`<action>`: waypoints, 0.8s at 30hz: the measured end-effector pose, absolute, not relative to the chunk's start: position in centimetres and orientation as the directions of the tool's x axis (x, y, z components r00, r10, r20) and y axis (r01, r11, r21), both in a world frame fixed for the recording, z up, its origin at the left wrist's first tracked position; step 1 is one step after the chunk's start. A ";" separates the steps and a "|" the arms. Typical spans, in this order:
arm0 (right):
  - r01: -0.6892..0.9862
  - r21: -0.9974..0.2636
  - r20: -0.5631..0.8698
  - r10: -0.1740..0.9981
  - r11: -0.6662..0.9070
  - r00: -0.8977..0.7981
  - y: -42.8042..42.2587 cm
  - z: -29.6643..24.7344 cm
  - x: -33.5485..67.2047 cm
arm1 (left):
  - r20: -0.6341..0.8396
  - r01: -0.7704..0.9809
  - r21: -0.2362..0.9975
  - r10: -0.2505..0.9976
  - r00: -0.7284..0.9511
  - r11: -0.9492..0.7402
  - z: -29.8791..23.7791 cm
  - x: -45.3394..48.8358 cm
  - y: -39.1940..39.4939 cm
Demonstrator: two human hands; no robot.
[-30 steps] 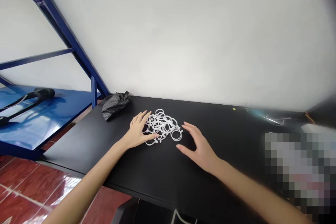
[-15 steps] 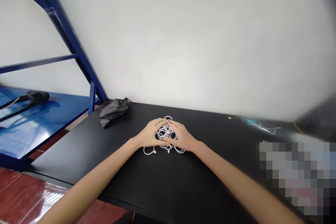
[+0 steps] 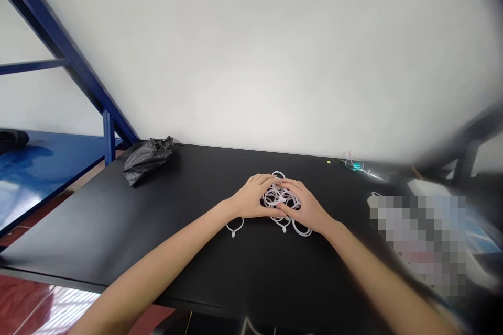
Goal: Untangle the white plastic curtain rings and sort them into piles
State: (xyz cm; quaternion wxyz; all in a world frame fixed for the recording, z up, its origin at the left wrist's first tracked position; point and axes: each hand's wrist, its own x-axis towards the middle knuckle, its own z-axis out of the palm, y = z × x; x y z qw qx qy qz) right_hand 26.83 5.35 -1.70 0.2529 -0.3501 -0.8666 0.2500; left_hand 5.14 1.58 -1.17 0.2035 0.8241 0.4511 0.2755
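Observation:
A loose pile of white plastic rings (image 3: 281, 198), like shower curtain rings with small knobs, lies on the black table. My left hand (image 3: 255, 196) curves round the pile's left side, and my right hand (image 3: 304, 203) cups it from the right. Together they hold the rings between the palms, fingertips and thumbs meeting at the far and near sides. One ring (image 3: 234, 227) pokes out beneath my left wrist. A few others stick out past the near side of my right hand. My fingers hide part of the pile.
A crumpled black plastic bag (image 3: 149, 159) lies at the table's back left. At the back right are a clear item with a turquoise patch (image 3: 357, 166) and a small yellow bit (image 3: 328, 162). A blurred-out package (image 3: 420, 246) is at right. A blue metal frame (image 3: 78, 70) stands left.
Both hands have slid the pile of rings to the right along the table, the outlying ring trailing along. The view has turned somewhat to the right.

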 end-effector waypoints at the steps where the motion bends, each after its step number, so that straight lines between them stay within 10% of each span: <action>1: 0.482 -0.608 0.260 0.732 0.630 -0.629 5.3 -1.6 27.0 | 0.262 0.625 0.601 0.862 0.434 -0.497 -0.9 4.9 1.4; 8: 0.455 -0.645 0.288 0.746 0.614 -0.600 4.9 -1.0 27.2 | 0.128 0.587 0.740 0.926 0.356 -0.328 1.8 -0.5 -0.5; 16: 0.421 -0.679 0.341 0.766 0.602 -0.545 4.7 -0.9 27.0 | -0.157 0.726 0.603 0.843 0.515 -0.331 2.8 -2.6 -1.8; 24: 0.409 -0.643 0.370 0.730 0.647 -0.574 4.2 -0.9 26.7 | 0.002 0.763 0.522 0.895 0.446 -0.382 2.3 -0.2 -1.8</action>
